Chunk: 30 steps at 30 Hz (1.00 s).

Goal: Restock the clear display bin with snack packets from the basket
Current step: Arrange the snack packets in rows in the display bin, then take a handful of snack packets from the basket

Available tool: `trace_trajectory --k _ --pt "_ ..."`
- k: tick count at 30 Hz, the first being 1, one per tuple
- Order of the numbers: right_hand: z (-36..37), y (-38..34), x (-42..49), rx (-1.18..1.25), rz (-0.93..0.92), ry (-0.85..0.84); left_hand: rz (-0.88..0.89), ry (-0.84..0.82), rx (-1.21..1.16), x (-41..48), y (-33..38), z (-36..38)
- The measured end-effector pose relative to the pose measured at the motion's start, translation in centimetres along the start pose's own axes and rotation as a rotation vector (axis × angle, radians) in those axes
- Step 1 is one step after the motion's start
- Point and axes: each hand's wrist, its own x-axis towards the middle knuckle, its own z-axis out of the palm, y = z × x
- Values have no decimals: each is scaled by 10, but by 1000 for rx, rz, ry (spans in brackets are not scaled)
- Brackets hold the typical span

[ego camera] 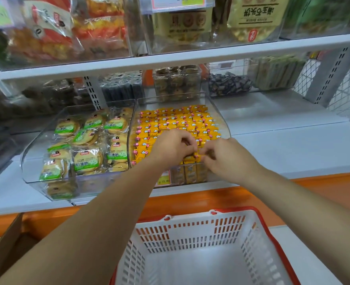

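Observation:
A clear display bin (221, 120) on the white shelf holds tidy rows of small yellow snack packets (176, 120). Both my hands are over its front rows. My left hand (172, 147) has curled fingers pinching a yellow packet (190, 158) at the front of the bin. My right hand (225, 157) meets it from the right, fingertips curled on the same packet or one beside it; I cannot tell which. The white basket (190, 231) with a red rim stands below my arms, and its visible bottom holds nothing.
A second clear bin (38, 140) to the left holds round cookies in green-labelled wrappers. More snack bins fill the shelf behind and the shelf above. A cardboard box (3, 243) sits at lower left. An orange ledge (324, 182) runs below the shelf.

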Motion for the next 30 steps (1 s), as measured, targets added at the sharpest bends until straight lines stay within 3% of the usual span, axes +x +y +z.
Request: trace_trajectory --k 6,10,14,19,24,30 --pt "4 -3 -18 -57 -62 -69 18 -48 24 -9 1 -3" --pt "7 -3 -27 -116 -80 -106 118 -43 333 -25 3 8" --pt "-11 -6 -37 -87 -69 -92 103 -75 518 -43 15 5" --pt "-35 -12 -59 -53 -44 -120 180 100 485 -96 33 1" --pt "-5 -1 -92 -43 -44 -458 39 -290 409 -150 20 31" --pt "115 50 -166 17 146 -794 -195 -674 412 -213 -60 135"
